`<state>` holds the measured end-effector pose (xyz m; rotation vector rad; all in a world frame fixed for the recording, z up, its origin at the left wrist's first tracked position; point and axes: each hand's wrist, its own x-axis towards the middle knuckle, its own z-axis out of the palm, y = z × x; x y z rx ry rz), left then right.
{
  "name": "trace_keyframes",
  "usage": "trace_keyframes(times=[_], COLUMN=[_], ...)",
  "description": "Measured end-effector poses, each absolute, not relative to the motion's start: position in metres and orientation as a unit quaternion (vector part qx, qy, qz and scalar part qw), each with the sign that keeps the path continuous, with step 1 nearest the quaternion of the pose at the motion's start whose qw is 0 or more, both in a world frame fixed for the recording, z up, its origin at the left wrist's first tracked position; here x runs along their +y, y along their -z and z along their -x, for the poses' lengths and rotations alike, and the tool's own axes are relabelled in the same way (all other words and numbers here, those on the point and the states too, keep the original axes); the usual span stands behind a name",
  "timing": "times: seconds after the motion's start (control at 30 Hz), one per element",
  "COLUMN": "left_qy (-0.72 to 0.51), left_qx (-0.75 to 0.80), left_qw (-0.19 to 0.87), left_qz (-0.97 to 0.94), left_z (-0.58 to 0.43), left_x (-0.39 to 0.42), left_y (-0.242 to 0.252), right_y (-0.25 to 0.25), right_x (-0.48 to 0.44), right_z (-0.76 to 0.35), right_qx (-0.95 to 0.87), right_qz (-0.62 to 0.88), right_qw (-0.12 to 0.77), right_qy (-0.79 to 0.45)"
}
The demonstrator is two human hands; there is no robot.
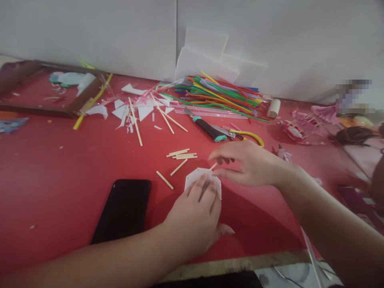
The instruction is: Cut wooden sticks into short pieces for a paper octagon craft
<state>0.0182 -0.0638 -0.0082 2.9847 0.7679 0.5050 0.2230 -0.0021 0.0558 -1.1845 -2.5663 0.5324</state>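
A white, many-sided flat piece (195,175) with small holes near its edge lies on the red table. My left hand (198,212) rests on it with fingers stretched out, hiding much of its middle. Between the thumb and fingers of my right hand (246,162) is a short wooden stick (213,167), its lower end at the piece's upper right edge; whether it sits in a hole I cannot tell. Several cut wooden sticks (183,155) lie just beyond, with one more stick (165,180) to the left of the piece.
A black phone (123,208) lies left of my hands. Further back are a utility knife (208,129), yellow-handled scissors (252,136), paper scraps (144,110) and a heap of coloured pipe cleaners (222,94). A brown frame (39,110) is at the left, pink craft pieces (306,126) at the right.
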Motion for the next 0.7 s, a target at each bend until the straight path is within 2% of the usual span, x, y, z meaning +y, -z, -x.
trace_keyframes(times=[0.1,0.17,0.33,0.5,0.7], left_qy=[-0.159,-0.159,-0.171,-0.159,-0.152], left_qx=[0.244,0.244,0.256,0.258,0.262], left_qw=[0.019,0.026,0.031,0.036,0.039], left_qz=[-0.956,-0.956,-0.951,-0.952,-0.952], left_z=[-0.018,-0.018,-0.017,-0.017,-0.016], left_x=[-0.064,-0.064,-0.064,-0.063,-0.063], left_y=[0.008,0.008,0.007,0.005,0.005], right_y=[-0.047,-0.038,-0.022,-0.021,-0.022], right_x=[0.01,0.022,0.044,0.05,0.052], right_z=[-0.224,-0.221,-0.197,-0.178,-0.178], right_qx=[-0.839,-0.81,-0.84,-0.818,-0.808], right_qz=[0.472,0.515,0.473,0.499,0.507], right_qw=[0.206,0.22,0.155,0.09,0.076], right_qy=[-0.176,-0.177,-0.214,-0.272,-0.291])
